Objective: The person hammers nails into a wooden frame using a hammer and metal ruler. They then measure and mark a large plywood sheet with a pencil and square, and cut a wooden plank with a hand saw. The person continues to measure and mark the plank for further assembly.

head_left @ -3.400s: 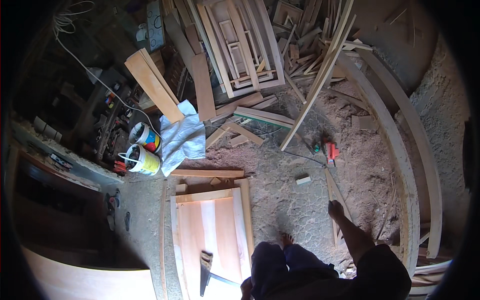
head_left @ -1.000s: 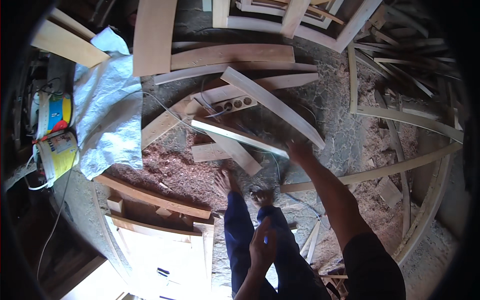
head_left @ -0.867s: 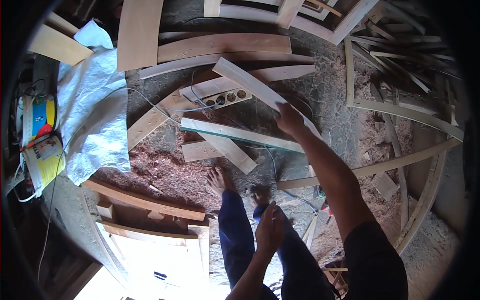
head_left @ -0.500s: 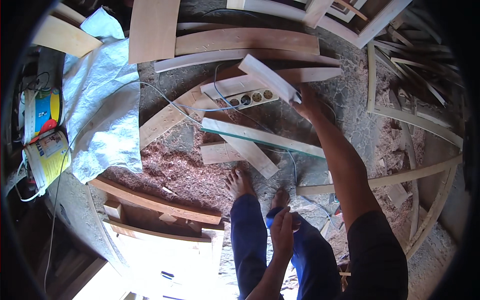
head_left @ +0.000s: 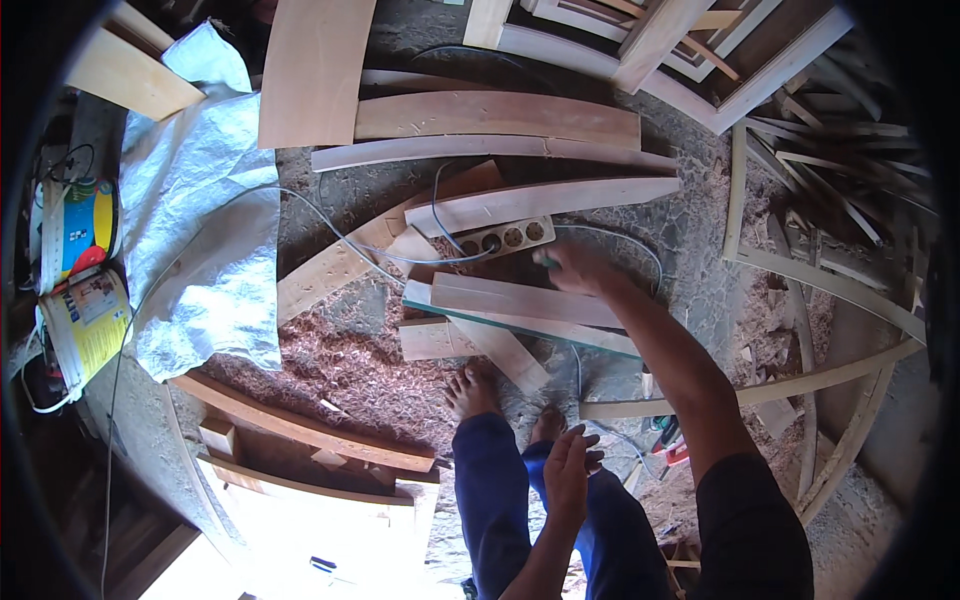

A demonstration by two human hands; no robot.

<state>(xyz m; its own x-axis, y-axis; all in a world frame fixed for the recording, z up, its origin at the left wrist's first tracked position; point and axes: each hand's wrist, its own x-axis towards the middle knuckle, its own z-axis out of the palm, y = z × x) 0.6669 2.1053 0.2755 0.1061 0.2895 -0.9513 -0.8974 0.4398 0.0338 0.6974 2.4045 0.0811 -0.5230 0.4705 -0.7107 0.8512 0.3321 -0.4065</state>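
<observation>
My right hand [head_left: 582, 268] is above the floor just below the power strip [head_left: 513, 236], its fingers closed on a small green object [head_left: 546, 260] too blurred to name. Below it, a planed wooden board [head_left: 520, 299] lies on a longer board with a green edge [head_left: 590, 334]. Over my right lower leg hangs my left hand [head_left: 568, 468], its fingers half curled with the tips apart; I see nothing in it.
Curved planks [head_left: 500, 115] lie beyond the power strip, with a grey cable [head_left: 340, 235] looping across. Wood shavings [head_left: 345, 335] cover floor near my feet. A white sheet [head_left: 215, 230] and buckets [head_left: 85, 320] are left; curved frames [head_left: 750, 392] and a red-and-green tool [head_left: 670, 440] are right.
The board that my right hand held raised now lies on the green-edged board, out of my grip. My right hand has moved down and left. My left hand's fingers have loosened.
</observation>
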